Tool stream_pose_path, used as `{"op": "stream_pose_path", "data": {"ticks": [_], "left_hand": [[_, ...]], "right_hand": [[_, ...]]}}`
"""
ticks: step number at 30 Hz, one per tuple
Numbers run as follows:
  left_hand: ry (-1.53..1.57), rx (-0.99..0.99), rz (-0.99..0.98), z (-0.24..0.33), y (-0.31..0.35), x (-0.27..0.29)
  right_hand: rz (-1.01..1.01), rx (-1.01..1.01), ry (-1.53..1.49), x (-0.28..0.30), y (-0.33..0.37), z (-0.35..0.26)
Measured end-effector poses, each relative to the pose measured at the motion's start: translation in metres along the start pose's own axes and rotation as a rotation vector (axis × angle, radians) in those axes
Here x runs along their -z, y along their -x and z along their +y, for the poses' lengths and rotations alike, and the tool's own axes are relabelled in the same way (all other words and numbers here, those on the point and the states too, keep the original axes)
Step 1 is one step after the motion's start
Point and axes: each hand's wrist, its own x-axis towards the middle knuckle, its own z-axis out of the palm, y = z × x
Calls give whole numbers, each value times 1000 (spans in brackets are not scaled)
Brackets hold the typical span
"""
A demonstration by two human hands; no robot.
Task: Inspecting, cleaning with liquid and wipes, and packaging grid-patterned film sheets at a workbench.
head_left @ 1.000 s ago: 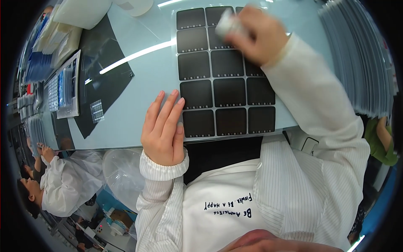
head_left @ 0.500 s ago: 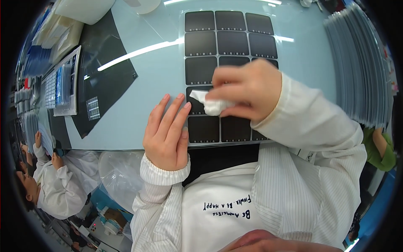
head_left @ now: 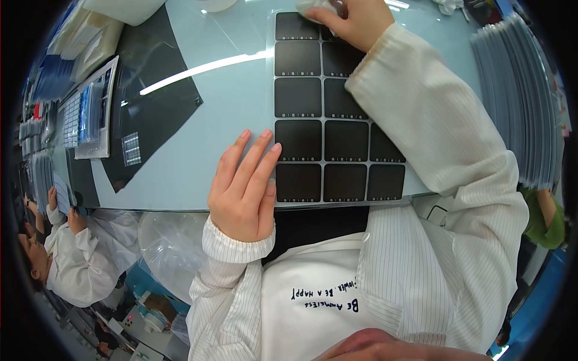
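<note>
In front of me lies a clear sheet printed with rows of dark rounded panels. My left hand rests flat at the sheet's left edge with its fingers spread, the fingertips touching the border beside a lower panel. At the far end of the sheet my right hand pinches a crumpled white wipe over the top row. The right hand and sleeve cover several panels on the right side.
A tall stack of thin sheets stands at the right. To the left, a dark sheet lies on the glass-topped table, with a tray of blue-wrapped pieces beyond it. A co-worker in white sits at the lower left.
My right hand has moved away from me with the wipe, from the lower rows to the far row. The panel sheet has shifted slightly right; the left hand stays at its edge.
</note>
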Motion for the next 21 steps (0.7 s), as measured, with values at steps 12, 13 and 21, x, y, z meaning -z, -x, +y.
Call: {"op": "stream_pose_path", "data": {"ticks": [12,13,21], "left_hand": [[-15,3,-3,-3,2,0],[-8,-7,8,-4,3,0],[-2,-63,40,-5,3,-1]], "right_hand": [[74,166,193,-38,3,-27],[-6,253,153,-43,20,-45],[109,55,131,18,16,-19]]}}
